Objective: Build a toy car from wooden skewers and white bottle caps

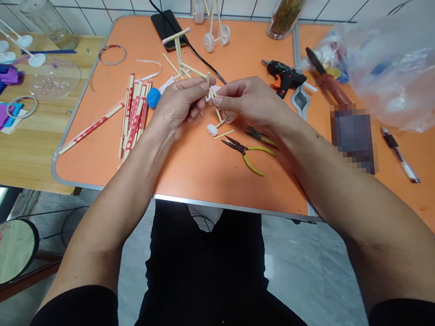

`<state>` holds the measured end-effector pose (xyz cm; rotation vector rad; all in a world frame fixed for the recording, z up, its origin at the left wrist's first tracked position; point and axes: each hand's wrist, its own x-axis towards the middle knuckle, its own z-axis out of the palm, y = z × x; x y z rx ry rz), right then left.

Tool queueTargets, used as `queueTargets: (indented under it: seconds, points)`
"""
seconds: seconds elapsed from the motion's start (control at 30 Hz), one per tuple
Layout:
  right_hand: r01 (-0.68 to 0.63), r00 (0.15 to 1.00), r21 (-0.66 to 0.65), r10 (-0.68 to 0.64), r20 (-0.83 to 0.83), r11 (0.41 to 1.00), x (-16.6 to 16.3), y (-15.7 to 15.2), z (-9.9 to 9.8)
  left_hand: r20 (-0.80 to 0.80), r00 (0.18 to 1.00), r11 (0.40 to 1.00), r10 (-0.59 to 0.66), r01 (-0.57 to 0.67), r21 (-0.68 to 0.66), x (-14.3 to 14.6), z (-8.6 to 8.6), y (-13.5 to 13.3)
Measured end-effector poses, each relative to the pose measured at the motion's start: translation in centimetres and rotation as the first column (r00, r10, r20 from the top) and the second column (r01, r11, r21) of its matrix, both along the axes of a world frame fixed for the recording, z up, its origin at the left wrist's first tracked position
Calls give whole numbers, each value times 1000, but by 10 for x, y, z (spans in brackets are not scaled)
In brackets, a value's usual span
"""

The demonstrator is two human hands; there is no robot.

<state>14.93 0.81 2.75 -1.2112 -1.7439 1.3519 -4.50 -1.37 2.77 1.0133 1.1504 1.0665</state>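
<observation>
Both my hands are together over the orange table, at a small frame of pale wooden sticks point(218, 114) with white wheels point(212, 129) at its lower end. My left hand point(183, 101) has its fingers closed on an upright stick of the frame. From the other side my right hand point(245, 97) pinches the frame between thumb and fingers; the exact grip is partly hidden. Longer sticks with a crossbar point(176, 35) extend behind my left hand; whether they join the frame is unclear. A blue ball point(154, 97) lies beside my left wrist.
Yellow-handled pliers point(244, 150) lie below my right hand, with a second pair partly under the forearm. Wrapped chopsticks point(135, 120) are piled left. A glue gun point(285, 76), knife point(326, 77) and plastic bag point(395, 61) are right. A finished-looking wheeled stick model point(215, 23) stands behind.
</observation>
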Motion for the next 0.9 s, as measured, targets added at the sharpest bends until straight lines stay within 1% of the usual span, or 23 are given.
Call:
queueTargets:
  seconds: [0.1,0.27,0.47,0.63,0.8,0.9]
  points:
    - [-10,1000,19,10,-8,1000,0,1,-3,27,999,1000,25,-25,-3,0,0,1]
    - [-12,1000,20,12,-23,1000,0,2,-6,34,999,1000,18,-18,9,0,2,1]
    - [-25,1000,2,25,2,1000,-2,5,-9,-59,997,998,57,-58,-27,3,6,-2]
    - [-20,1000,-8,19,-6,1000,-1,6,-11,8,999,999,36,-36,7,3,1,0]
    - [-43,997,-21,41,-66,999,0,9,-17,6,998,998,65,-65,-18,3,-3,4]
    - [-41,996,-23,39,-75,999,0,10,-18,21,998,998,65,-65,-6,2,-3,4]
